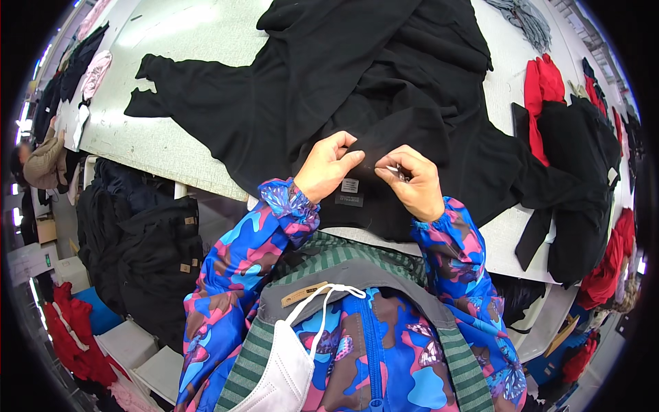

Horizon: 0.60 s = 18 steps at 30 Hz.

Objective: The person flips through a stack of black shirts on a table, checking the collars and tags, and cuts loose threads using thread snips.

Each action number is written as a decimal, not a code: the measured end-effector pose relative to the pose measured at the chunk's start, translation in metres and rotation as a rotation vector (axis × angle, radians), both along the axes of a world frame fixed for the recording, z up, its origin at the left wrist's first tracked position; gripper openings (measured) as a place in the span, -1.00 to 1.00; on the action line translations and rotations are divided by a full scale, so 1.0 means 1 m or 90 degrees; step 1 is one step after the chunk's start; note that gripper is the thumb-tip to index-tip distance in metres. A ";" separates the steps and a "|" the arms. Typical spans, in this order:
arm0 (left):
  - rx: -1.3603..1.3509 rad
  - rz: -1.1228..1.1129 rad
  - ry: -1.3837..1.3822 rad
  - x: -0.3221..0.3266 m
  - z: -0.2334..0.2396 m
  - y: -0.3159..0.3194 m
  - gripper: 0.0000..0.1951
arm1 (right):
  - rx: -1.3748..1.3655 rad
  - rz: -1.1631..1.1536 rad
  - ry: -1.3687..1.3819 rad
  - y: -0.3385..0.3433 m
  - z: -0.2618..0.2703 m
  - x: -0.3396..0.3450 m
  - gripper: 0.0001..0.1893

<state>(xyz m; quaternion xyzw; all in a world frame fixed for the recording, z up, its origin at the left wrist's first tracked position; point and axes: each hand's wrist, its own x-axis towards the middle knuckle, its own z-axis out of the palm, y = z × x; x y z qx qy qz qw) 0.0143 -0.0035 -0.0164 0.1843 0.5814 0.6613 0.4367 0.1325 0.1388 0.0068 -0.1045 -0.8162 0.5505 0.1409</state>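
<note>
A black knit garment (319, 77) lies spread over the pale worktable, its sleeves reaching out to both sides. My left hand (328, 166) is over its near part, thumb and forefinger a little apart; whether a thread or fold is between the fingers cannot be made out. Close by on the right, my right hand (412, 177) is curled around a small metal tool (395, 169), mostly hidden in the palm, possibly thread snips. Between and below the hands are a white care label (350, 185) and a grey brand label (349, 199) on the black cloth, both bearing writing.
Black garments (149, 247) with tan tags hang below the table (180, 154) at left. More black garments (576, 134) and red ones (545, 87) lie at right, grey cloth (525, 20) at far right. A person (46, 159) is at the far left. A white mask (283, 371) hangs at my chest.
</note>
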 end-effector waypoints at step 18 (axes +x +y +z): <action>0.006 0.010 0.031 0.003 0.006 -0.003 -0.90 | 0.144 0.030 -0.022 0.005 0.004 0.012 -0.75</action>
